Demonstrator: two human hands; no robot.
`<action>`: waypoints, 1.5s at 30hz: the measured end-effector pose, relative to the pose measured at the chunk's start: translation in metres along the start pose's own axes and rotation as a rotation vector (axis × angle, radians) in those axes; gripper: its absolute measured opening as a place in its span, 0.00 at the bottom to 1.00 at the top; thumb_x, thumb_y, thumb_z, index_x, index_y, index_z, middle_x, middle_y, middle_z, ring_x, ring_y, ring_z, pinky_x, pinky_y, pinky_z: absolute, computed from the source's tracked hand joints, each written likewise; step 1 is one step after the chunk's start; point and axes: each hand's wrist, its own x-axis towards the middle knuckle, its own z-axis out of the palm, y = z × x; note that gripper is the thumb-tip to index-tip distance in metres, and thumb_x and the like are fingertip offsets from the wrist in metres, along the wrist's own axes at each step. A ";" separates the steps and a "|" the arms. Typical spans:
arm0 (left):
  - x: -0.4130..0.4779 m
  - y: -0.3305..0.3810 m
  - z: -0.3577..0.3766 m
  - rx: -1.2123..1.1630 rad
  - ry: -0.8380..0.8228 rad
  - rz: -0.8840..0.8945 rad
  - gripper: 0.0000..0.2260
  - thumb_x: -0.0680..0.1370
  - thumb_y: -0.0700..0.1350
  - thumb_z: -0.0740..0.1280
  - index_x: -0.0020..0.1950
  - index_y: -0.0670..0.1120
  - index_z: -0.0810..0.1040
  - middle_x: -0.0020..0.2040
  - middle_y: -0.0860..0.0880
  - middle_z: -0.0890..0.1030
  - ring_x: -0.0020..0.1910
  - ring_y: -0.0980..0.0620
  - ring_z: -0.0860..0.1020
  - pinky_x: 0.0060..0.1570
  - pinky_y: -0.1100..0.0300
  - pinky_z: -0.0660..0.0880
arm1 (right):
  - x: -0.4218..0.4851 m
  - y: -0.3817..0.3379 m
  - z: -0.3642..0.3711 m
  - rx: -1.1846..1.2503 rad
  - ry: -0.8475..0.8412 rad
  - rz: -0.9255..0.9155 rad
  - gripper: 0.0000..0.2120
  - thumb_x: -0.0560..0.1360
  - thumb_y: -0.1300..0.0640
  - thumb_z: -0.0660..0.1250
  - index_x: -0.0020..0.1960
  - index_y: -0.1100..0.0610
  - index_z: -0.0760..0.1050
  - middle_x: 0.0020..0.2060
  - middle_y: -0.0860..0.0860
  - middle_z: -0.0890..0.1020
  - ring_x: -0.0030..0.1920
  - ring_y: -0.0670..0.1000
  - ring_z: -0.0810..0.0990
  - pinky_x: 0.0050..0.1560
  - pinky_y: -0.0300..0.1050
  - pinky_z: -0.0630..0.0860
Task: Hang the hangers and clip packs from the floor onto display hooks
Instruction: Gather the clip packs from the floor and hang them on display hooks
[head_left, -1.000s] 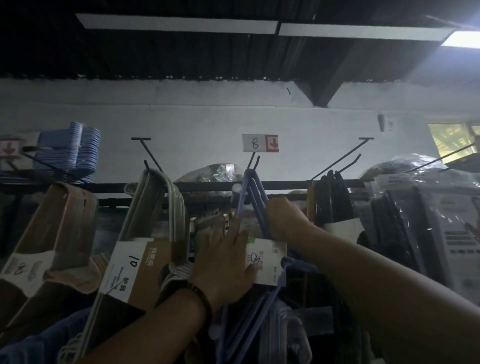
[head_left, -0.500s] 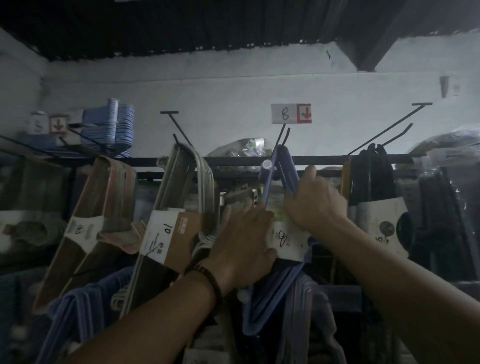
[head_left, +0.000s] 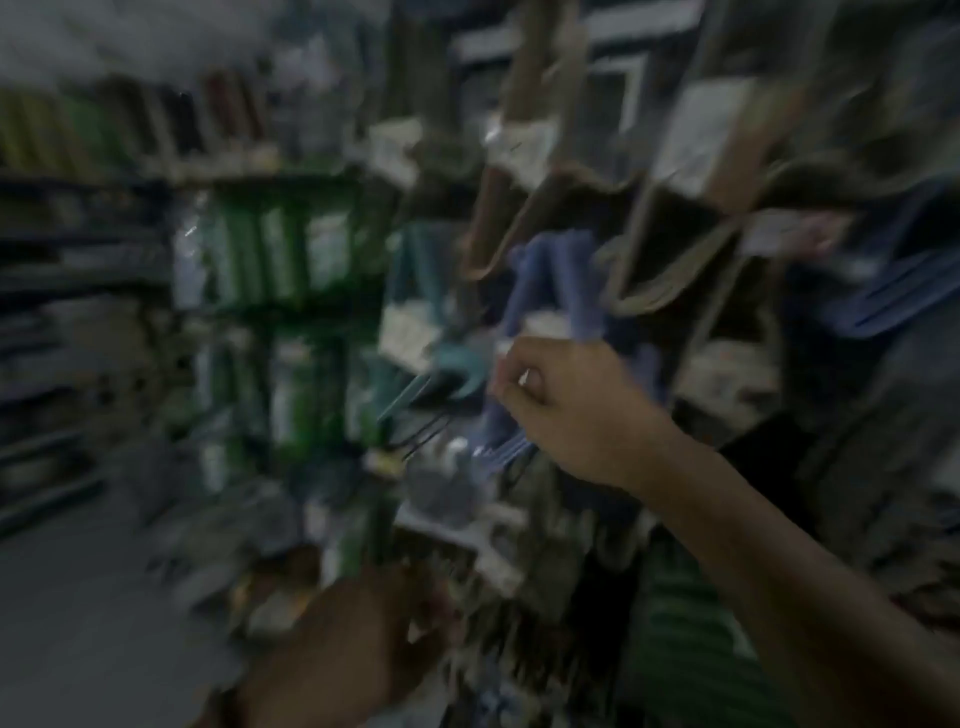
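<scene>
The whole view is smeared by motion. A pack of blue hangers (head_left: 545, 280) hangs among other packs at centre right. My right hand (head_left: 571, 410) is raised in front of its lower part with the fingers curled. Blue strands show just below and left of the knuckles, and the blur hides whether the fingers hold them. My left hand (head_left: 353, 639) is low at the bottom centre, dark and blurred, so its fingers cannot be made out. A teal hanger pack (head_left: 447, 364) hangs just left of my right hand.
Brown card-sleeved hanger packs (head_left: 670, 249) hang in a row at the upper right. Green packaged goods (head_left: 280, 260) fill the rack at centre left. Dark shelving (head_left: 62, 291) runs along the far left, above bare grey floor (head_left: 78, 623).
The view has swung down and to the left, away from the wall and hooks. Both hands have left the top of the blue pack. The left hand has dropped low.
</scene>
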 end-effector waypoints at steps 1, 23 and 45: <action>-0.028 -0.041 0.001 0.102 -0.038 -0.054 0.11 0.75 0.57 0.71 0.50 0.51 0.86 0.52 0.52 0.87 0.56 0.49 0.85 0.61 0.55 0.79 | -0.002 -0.020 0.041 0.052 -0.089 -0.001 0.08 0.81 0.49 0.66 0.45 0.49 0.76 0.34 0.49 0.82 0.35 0.49 0.80 0.36 0.54 0.79; -0.402 -0.554 0.145 -0.201 -0.301 -1.326 0.18 0.84 0.62 0.64 0.64 0.52 0.81 0.62 0.49 0.84 0.61 0.48 0.82 0.62 0.54 0.79 | -0.214 -0.325 0.776 0.391 -1.404 0.079 0.05 0.79 0.51 0.69 0.52 0.52 0.79 0.49 0.48 0.83 0.46 0.49 0.82 0.47 0.46 0.81; -0.352 -0.952 0.615 -1.568 0.589 -1.889 0.19 0.82 0.49 0.71 0.71 0.47 0.76 0.66 0.45 0.81 0.58 0.46 0.80 0.52 0.55 0.77 | -0.564 -0.205 1.286 -0.271 -1.373 -0.561 0.20 0.81 0.59 0.63 0.71 0.59 0.65 0.69 0.64 0.71 0.67 0.66 0.74 0.58 0.60 0.80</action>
